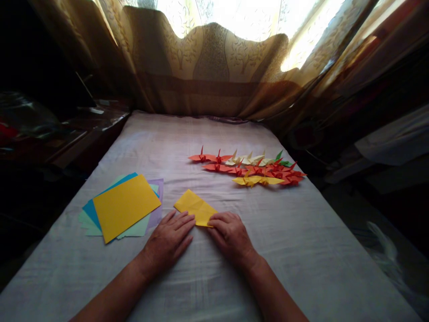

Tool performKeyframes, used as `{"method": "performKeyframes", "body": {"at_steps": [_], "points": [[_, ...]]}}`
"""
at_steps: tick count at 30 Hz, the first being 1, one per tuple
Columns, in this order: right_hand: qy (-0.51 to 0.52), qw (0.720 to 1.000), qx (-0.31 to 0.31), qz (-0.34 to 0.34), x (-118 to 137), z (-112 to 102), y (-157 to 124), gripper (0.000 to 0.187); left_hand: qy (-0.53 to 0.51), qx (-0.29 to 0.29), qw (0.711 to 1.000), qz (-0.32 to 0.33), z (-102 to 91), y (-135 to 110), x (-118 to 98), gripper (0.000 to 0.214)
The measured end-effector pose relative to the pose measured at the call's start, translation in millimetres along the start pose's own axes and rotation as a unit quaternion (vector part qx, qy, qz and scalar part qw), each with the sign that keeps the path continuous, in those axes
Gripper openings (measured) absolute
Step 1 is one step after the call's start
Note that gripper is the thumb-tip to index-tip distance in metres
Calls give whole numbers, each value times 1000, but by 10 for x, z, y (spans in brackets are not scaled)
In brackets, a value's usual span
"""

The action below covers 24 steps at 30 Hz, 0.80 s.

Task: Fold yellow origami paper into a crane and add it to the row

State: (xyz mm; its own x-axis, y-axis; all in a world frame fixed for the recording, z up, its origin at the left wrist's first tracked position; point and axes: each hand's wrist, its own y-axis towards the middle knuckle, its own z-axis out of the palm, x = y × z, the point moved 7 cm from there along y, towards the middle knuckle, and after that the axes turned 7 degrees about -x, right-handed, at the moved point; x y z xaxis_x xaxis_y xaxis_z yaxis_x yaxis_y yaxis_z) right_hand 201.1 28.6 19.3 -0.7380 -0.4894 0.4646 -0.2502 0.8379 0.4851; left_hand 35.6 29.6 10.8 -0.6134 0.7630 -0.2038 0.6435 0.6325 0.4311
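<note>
A folded yellow sheet of origami paper (196,206) lies on the cloth between my hands, with crease lines showing on its upper face. My left hand (169,237) rests flat with its fingers stretched out, the fingertips touching the paper's lower left edge. At the right corner, my right hand (231,235) pinches the paper between thumb and fingers. Beyond it to the right stand several folded paper cranes in rows: orange-red cranes (217,166), cream cranes (250,159), a green crane (281,160) and yellow cranes (250,180).
Left of my hands lies a stack of loose sheets, a yellow sheet (127,205) on top of blue, pale green and purple ones. The pale cloth (208,286) covers the whole surface. A patterned curtain (214,67) hangs at the far end, and dark furniture flanks the left side.
</note>
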Motion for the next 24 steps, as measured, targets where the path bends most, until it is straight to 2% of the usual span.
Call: {"method": "performKeyframes", "body": {"at_steps": [7,16,24], "points": [[-37,997,61,41,-151,71,186,13,12,-30,998,-55,-13,-40,62,33],[-119,990,1,71,-231,153,278,21,17,-35,998,-52,-34,-38,33,34],[-151,986,-8,71,-242,180,324,20,32,-48,997,-44,-49,-36,12,33]]}}
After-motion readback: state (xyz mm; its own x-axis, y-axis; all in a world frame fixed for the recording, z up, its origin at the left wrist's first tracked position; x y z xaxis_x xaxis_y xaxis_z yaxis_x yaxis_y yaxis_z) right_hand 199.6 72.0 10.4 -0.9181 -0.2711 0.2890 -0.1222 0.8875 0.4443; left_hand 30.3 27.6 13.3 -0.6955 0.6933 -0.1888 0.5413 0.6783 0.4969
